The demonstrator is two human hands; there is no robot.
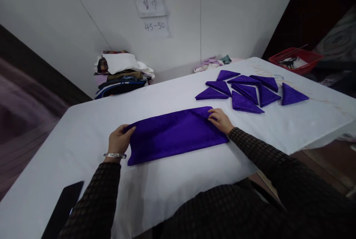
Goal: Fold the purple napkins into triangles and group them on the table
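A purple cloth napkin (178,133), folded into a long rectangle, lies across the white-covered table in front of me. My left hand (119,140), with a silver bangle at the wrist, pinches its far left corner between thumb and fingers. At the far right corner, my right hand (219,120) grips the edge, where the top layer is creased and slightly lifted. Beyond my right hand lie several purple napkins folded into triangles (244,94), some touching or overlapping.
A stack of folded cloths (122,72) stands by the wall at the back left. Crumpled cloths (211,64) lie at the back edge. A red basket (296,61) holding scissors sits at the far right. A dark flat device (63,209) rests at the near left of the white tablecloth (91,135).
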